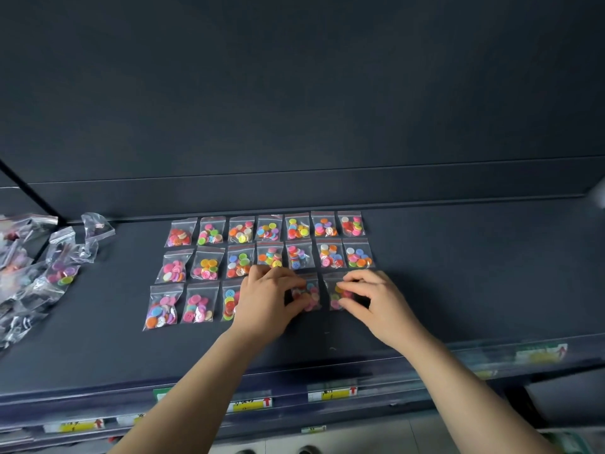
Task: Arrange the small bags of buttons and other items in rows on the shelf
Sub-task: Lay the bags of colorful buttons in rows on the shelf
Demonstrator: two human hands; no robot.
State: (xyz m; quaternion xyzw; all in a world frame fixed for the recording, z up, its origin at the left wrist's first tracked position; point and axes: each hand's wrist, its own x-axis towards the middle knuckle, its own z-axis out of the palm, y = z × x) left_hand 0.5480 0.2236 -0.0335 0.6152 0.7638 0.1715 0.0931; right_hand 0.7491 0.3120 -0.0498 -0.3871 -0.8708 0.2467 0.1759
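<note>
Left hand (268,298) pinches one button bag (311,294), right hand (373,298) pinches the neighbouring bag (337,294), fingers curled on both; two finished rows (269,228) lie just past the fingertips.

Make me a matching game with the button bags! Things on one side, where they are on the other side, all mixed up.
Things:
1. Loose pile of bags
2. Yellow price labels
3. Back row of bags
4. Right hand

Places:
A. On the front edge of the shelf
B. Pinching the last bag of the front row
C. At the far left
D. Nearest the back wall

Pairs: 1-C, 2-A, 3-D, 4-B.
The left hand pinches the neighbouring bag too.
</note>
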